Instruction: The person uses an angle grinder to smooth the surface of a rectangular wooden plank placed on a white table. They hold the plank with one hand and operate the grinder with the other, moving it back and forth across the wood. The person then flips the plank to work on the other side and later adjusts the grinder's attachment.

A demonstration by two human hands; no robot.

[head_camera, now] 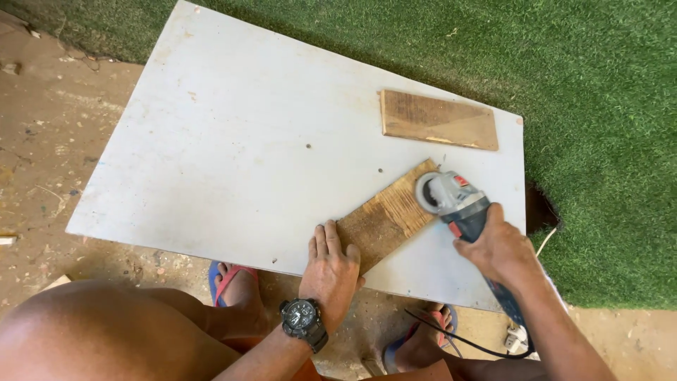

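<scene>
A brown wooden plank (384, 217) lies at an angle on a white board (233, 148) near its front edge. My left hand (330, 267), with a black wristwatch, presses flat on the plank's near end. My right hand (498, 248) grips the blue body of an angle grinder (449, 200). The grinder's grey head rests on the plank's far end. A black cord runs from the grinder's tail down past my right forearm.
A second wooden plank (437, 120) lies at the board's far right. Green artificial turf (606, 141) covers the ground behind and to the right. Bare dirt floor (42, 155) is on the left. My feet in sandals (229, 279) stand under the board's front edge.
</scene>
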